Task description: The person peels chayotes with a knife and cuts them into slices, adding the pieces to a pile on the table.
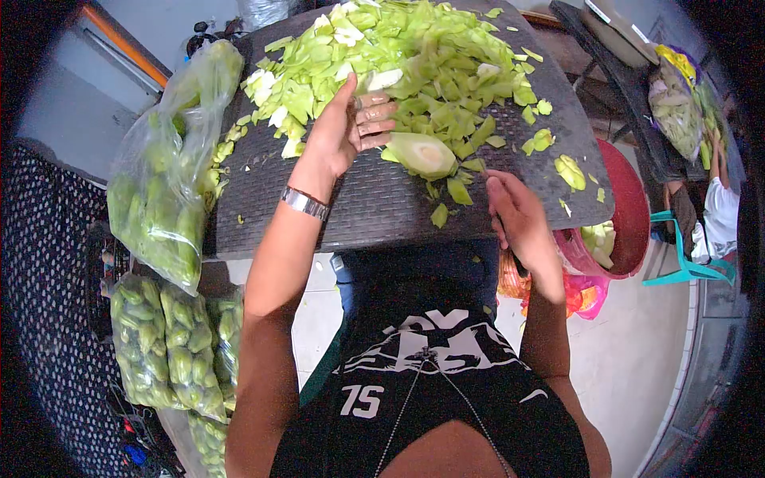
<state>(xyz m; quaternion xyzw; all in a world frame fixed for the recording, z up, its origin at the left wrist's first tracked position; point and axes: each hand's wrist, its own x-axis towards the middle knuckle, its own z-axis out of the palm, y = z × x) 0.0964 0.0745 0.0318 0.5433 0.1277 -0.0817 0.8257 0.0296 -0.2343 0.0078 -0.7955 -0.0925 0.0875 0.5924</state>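
A large heap of pale green cut pieces covers the far part of the dark woven-patterned table. My left hand, with a metal band on its wrist, is held over the heap's near edge, fingers apart, palm turned to the right, nothing in it. Just right of its fingertips a peeled pale green vegetable lies on the table among the pieces. My right hand is at the table's near edge, closed on a thin dark-handled tool, likely a knife, whose blade is hardly visible.
Clear bags of green vegetables lie on the table's left side and below it. A red tub with pale pieces stands at the right. Further right are a teal stool, a second table and another person's arm.
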